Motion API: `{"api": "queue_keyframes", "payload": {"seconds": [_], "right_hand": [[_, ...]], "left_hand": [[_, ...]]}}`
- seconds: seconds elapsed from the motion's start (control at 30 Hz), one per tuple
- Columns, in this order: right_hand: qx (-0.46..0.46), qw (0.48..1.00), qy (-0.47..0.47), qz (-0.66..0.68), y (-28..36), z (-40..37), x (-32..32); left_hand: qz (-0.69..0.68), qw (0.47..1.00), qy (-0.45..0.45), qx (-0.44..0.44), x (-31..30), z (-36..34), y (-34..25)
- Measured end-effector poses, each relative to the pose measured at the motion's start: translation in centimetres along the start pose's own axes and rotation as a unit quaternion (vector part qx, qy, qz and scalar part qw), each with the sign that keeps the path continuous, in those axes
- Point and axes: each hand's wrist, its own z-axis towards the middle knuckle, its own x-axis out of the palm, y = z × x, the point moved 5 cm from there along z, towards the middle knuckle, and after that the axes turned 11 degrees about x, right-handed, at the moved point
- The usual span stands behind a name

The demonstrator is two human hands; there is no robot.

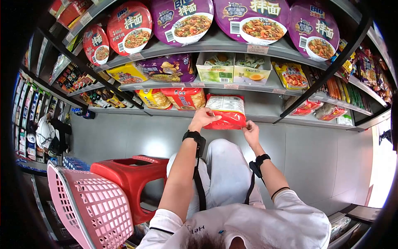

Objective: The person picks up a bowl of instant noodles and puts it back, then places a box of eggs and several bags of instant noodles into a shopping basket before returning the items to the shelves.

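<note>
A red and white noodle pack (pixel 226 111) is at the edge of the lowest shelf, in front of me. My left hand (pixel 203 119) grips its left side, with the thumb across the wrapper. At the pack's lower right corner, the fingers of my right hand (pixel 250 131) pinch the wrapper's edge. Left of this pack, a red noodle pack (pixel 183 98) and a yellow noodle pack (pixel 154 98) stand on the same shelf.
Purple and red noodle bowls (pixel 182 20) line the upper shelf. Two open cartons (pixel 251 71) sit on the middle shelf. A red stool (pixel 124 172) and a pink basket (pixel 89 203) are at my left. A black shelf post (pixel 327 79) slants at the right.
</note>
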Motion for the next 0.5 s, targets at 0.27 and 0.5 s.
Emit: {"api": "queue_keyframes", "payload": {"seconds": [0.27,0.5], "right_hand": [[-0.050,0.976,0.055,0.206,11.7,0.8,1.4],[-0.050,0.958,0.154,0.238,18.3,-1.4,1.9]], "left_hand": [[0.090,0.992,-0.002,0.085,-4.1,-2.4,-3.0],[0.163,0.974,-0.036,0.151,-8.7,-7.2,-6.7]]}}
